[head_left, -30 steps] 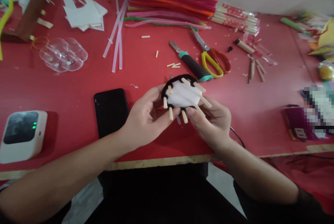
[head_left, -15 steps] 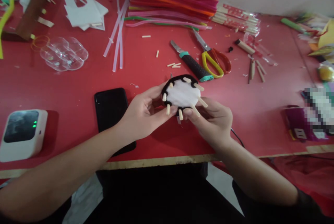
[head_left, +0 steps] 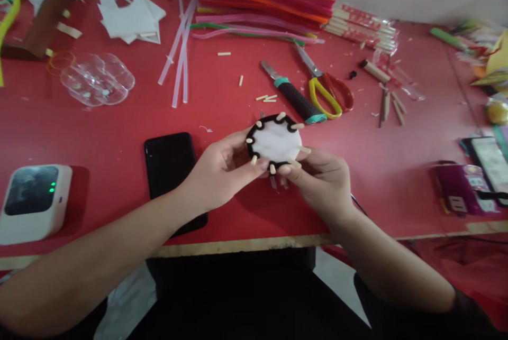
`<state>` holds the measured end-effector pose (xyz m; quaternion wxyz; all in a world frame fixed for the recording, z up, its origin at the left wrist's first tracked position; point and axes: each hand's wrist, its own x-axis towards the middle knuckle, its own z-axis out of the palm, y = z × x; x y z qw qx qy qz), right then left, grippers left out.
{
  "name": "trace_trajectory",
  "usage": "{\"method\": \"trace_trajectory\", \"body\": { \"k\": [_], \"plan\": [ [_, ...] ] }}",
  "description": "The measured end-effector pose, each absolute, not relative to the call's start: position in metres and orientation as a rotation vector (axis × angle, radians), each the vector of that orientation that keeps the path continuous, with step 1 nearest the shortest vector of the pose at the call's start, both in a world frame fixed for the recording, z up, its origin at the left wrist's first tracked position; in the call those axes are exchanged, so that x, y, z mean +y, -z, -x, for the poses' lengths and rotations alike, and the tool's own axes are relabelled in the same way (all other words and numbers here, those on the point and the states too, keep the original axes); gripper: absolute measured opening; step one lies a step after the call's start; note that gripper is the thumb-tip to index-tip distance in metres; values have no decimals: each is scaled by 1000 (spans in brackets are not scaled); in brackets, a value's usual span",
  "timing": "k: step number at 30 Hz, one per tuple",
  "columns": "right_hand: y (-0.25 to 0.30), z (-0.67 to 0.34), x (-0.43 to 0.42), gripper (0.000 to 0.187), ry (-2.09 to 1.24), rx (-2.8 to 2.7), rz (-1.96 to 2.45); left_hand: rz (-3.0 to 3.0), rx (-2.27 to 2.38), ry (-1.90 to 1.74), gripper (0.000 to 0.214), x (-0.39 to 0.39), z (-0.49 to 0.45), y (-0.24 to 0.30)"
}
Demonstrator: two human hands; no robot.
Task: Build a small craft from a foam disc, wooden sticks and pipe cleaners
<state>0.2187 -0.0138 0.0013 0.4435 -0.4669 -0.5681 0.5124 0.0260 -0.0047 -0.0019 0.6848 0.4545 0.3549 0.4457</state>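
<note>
Between both hands is a small white disc [head_left: 275, 141] with short wooden sticks standing out around its rim. A black fuzzy strip, like pipe cleaner, winds between the sticks on most of the edge; the right edge shows bare white. My left hand [head_left: 222, 171] grips the disc from the left, thumb on the lower rim. From the lower right my right hand [head_left: 323, 181] pinches the rim near the end of the black strip, its other fingers partly hidden beneath. A thin strand hangs below the disc. The disc is held above the red table [head_left: 246, 218].
Beyond the disc lie a utility knife [head_left: 296, 97], scissors [head_left: 325, 86] and short stick pieces [head_left: 265, 98]. A phone [head_left: 170, 165] rests by my left forearm. Coloured pipe cleaners [head_left: 265, 1] are piled at the back. A white device [head_left: 37, 202] stands left, a purple case [head_left: 460, 186] right.
The disc has tilted a little and shifted slightly left, so its sticks point more toward me. My right hand has moved slightly left with it. Both hands keep their hold.
</note>
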Motion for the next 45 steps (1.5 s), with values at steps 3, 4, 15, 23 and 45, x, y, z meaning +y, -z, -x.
{"method": "trace_trajectory", "body": {
  "k": [3,4,15,23,45],
  "plan": [
    [1,-218,-13,11,-1233,-1397,1165,-796,842,-901,24,-5,-27,1],
    [1,-218,-13,9,-1230,-1399,1173,-758,859,-892,31,-5,-27,0],
    [2,-220,-18,16,-1270,-1406,1164,-837,873,-909,75,-4,-26,-1],
    [-3,-219,-19,15,-1241,-1388,1192,-1026,860,-967,65,-5,-24,0],
    [10,-223,-19,5,-1346,-1288,1068,-1462,977,-1107,73,-19,-25,7]
  ]
}}
